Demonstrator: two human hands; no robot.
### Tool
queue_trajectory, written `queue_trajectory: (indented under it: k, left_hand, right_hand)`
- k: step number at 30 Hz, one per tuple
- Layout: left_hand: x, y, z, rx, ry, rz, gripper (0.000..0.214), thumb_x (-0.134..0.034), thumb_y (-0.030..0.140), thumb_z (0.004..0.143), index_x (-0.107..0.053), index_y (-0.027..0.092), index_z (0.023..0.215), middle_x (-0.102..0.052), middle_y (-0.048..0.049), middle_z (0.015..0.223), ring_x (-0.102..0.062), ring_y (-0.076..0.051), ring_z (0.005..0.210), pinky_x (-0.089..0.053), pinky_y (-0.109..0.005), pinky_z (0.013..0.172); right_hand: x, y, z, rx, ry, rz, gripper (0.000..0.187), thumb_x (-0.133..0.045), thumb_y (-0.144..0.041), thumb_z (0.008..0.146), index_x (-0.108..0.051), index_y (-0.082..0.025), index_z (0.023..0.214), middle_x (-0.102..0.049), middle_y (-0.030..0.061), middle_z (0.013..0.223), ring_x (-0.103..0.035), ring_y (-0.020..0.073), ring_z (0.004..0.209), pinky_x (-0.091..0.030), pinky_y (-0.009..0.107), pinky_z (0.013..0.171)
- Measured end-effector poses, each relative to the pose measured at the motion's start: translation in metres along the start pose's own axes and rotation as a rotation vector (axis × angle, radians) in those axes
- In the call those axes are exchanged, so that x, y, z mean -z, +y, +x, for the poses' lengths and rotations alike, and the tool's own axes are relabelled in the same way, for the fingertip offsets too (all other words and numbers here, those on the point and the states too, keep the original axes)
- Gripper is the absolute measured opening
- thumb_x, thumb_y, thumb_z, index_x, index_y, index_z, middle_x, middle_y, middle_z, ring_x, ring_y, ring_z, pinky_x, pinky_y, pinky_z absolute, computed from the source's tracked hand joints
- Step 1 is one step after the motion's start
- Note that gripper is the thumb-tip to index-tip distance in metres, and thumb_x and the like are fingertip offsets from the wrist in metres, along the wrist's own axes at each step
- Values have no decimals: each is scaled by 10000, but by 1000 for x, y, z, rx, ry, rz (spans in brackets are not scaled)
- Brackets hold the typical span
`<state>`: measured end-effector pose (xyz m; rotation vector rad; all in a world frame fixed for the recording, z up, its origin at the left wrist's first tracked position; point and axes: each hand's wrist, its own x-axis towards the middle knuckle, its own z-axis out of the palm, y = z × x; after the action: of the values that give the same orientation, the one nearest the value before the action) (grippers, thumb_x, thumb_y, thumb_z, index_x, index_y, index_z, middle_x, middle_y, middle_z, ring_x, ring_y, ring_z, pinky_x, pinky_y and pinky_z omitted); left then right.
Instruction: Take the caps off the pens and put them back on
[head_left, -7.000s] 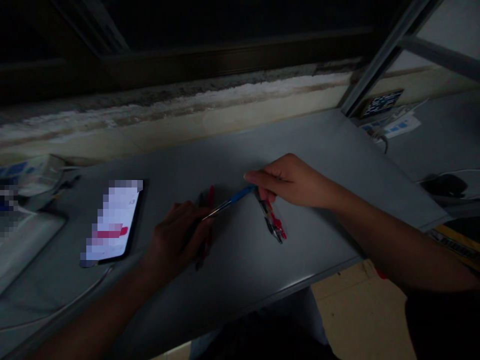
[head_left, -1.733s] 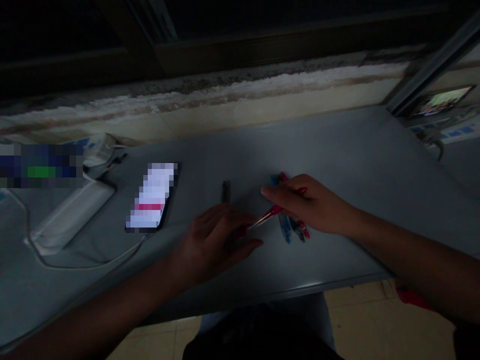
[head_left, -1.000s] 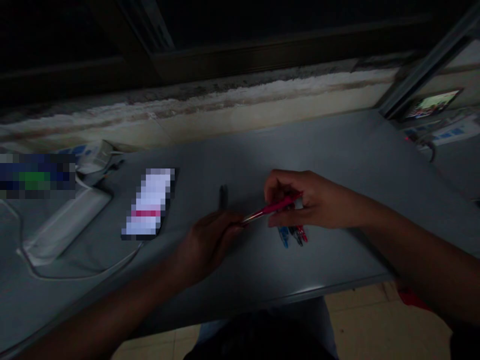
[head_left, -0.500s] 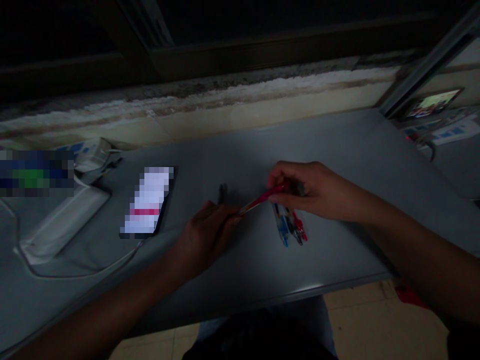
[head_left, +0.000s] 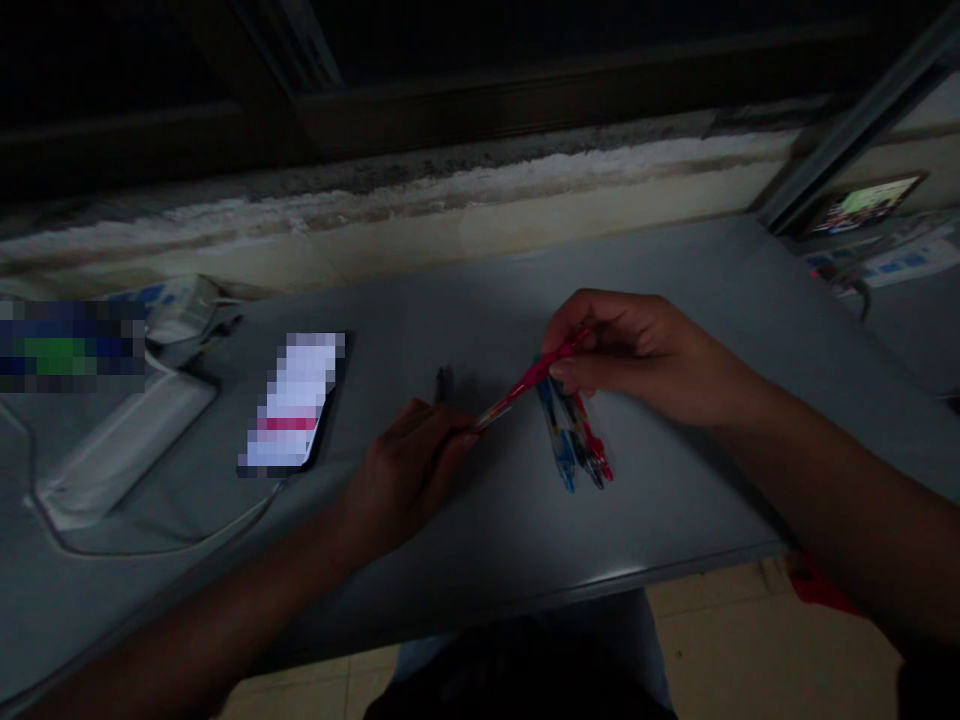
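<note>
Between my two hands a pink pen [head_left: 534,375] with a clear barrel slants above the grey desk [head_left: 675,520]. My left hand [head_left: 416,465] pinches its lower, clear end between thumb and fingers. My right hand [head_left: 630,350] is closed around the pink upper end. Beneath and just in front of the right hand lie several pens side by side: a blue pen [head_left: 565,462], a black pen [head_left: 586,456] and a red pen [head_left: 601,452] show best. Another dark pen [head_left: 442,382] lies beyond my left hand, partly hidden by it.
At left a lit phone [head_left: 292,400] lies with a white cable [head_left: 172,553] running from it. Farther left are a long white box-like object [head_left: 127,450] and a white plug block [head_left: 186,308]. A wall ledge [head_left: 420,225] borders the desk's far side. Another screen [head_left: 866,205] glows at right.
My right hand has shifted slightly up and away, and its fingers have moved along the pink pen. More of the pen shows now. My left hand has stayed nearly still.
</note>
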<state>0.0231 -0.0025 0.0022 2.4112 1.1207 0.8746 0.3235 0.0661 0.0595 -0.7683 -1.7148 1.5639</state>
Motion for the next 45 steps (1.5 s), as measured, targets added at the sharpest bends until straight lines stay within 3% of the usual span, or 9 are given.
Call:
queue_trajectory:
  k: [8, 13, 21, 27, 33, 36, 38, 42, 45]
  left_hand:
    - [0, -3, -2, 3, -5, -85, 276, -557, 338, 1214, -752, 216, 1062, -770, -20, 867, -684, -189, 779, -564, -316, 766]
    - [2, -2, -1, -24, 23, -91, 285, -552, 319, 1206, -727, 222, 1004, -747, -14, 819, -680, -183, 748, -561, -332, 732]
    - [0, 0, -2, -8, 1, -81, 236, -571, 329, 1215, -735, 235, 1074, -761, 0, 876, -681, -166, 742, -544, -281, 682]
    - [0, -1, -3, -4, -1, -55, 285, -526, 328, 1226, -773, 236, 1118, -778, -14, 869, -706, -181, 746, -582, -285, 712]
    - [4, 3, 0, 2, -34, -23, 274, -568, 327, 1196, -789, 226, 1069, -789, -26, 852, -720, -187, 743, -601, -296, 701]
    - [9, 3, 3, 8, -24, -34, 230, -597, 293, 1181, -795, 231, 1081, -792, -17, 856, -733, -173, 724, -603, -267, 669]
    - [10, 1, 3, -5, -4, -50, 203, -604, 275, 1178, -795, 246, 1113, -794, -5, 875, -736, -167, 724, -610, -246, 668]
    - [8, -4, 0, -20, 6, -60, 157, -637, 287, 1179, -793, 291, 1155, -787, 15, 919, -750, -174, 777, -620, -241, 705]
    - [7, -5, -3, -14, 9, -63, 160, -631, 300, 1186, -791, 306, 1195, -783, 16, 931, -743, -171, 766, -616, -248, 694]
  right_hand:
    - [0, 6, 3, 43, 177, 38, 233, -893, -311, 960, -719, -178, 1040, -705, -17, 812, -615, 105, 688, -509, 246, 660]
    - [3, 10, 5, 47, 195, 38, 229, -891, -333, 969, -735, -181, 1037, -694, -17, 793, -610, 112, 680, -502, 254, 647]
    - [-2, 13, 2, -45, 23, -47, 303, -913, -394, 948, -747, -178, 1080, -642, -27, 759, -503, 104, 643, -387, 241, 584]
    - [-5, 10, 1, -39, -6, -42, 282, -913, -377, 930, -788, -161, 1062, -667, -27, 736, -530, 102, 631, -404, 241, 595]
    - [-7, 4, -2, -151, -55, -237, 517, -783, -597, 1050, -708, -170, 768, -664, -9, 625, -553, 99, 569, -399, 239, 551]
    - [-4, 5, -1, -17, -51, -219, 343, -865, -481, 1007, -746, -164, 1064, -706, -31, 755, -565, 94, 634, -406, 227, 590]
    - [-3, 5, 0, 73, -34, -189, 408, -931, -457, 948, -729, -170, 1156, -717, -36, 827, -576, 94, 681, -431, 223, 632]
    - [-3, 3, 1, -99, -63, -278, 608, -705, -691, 1083, -682, -172, 767, -634, -22, 628, -558, 93, 584, -398, 246, 617]
    - [-3, 5, 2, -78, -56, -256, 493, -757, -642, 1056, -716, -173, 910, -645, -39, 654, -561, 96, 586, -384, 246, 606]
